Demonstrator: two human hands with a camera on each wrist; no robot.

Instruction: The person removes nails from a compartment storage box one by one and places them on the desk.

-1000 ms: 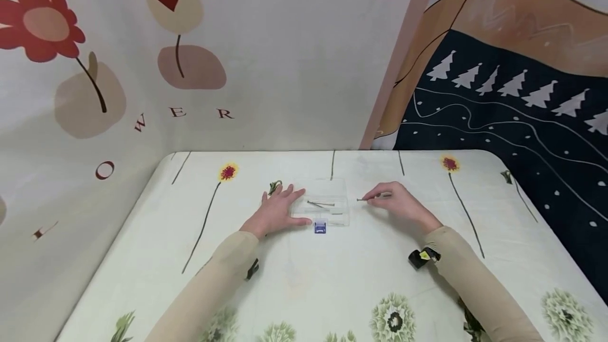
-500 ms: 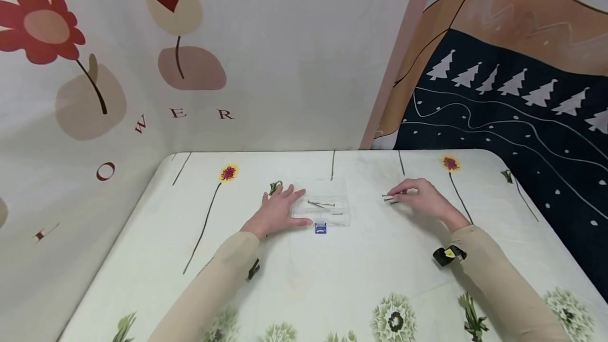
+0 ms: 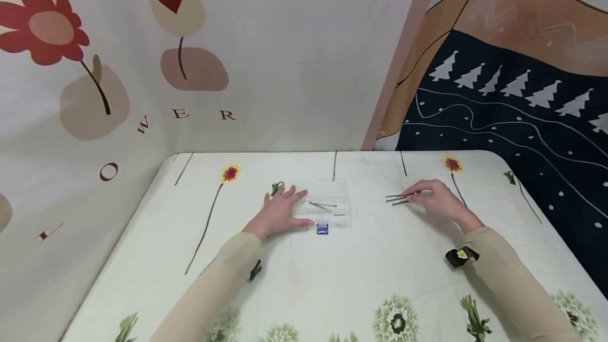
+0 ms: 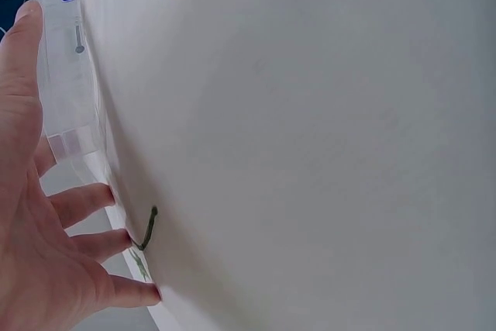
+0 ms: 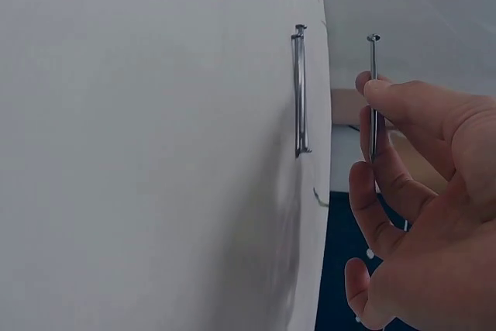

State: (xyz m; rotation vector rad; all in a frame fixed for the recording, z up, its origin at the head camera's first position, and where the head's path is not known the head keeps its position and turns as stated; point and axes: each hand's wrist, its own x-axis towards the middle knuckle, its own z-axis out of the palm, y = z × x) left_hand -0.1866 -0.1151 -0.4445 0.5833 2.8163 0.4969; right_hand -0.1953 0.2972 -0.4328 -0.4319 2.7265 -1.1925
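My right hand (image 3: 439,199) pinches a metal nail (image 5: 373,63) between thumb and fingers, held up off the cloth. Close by, a small group of similar nails (image 5: 301,98) lies side by side on the table. A clear plastic box (image 3: 344,218) sits near the table's middle with a blue latch (image 3: 322,228) at its front. Inside it a few nails (image 3: 324,205) lie crossed. My left hand (image 3: 276,212) has its fingers spread at the box's left side, the thumb along the front edge. In the left wrist view a nail (image 4: 79,40) shows through the box wall.
A white flower-patterned cloth (image 3: 304,289) covers the table (image 3: 228,300). Behind it hangs a pale printed curtain (image 3: 294,67), with a dark tree-patterned part (image 3: 499,115) at the right. A black wrist device (image 3: 457,257) sits on the right sleeve.
My right hand has moved right, away from the box, to the spot where the loose nails lie. My left hand and the box have stayed in place.
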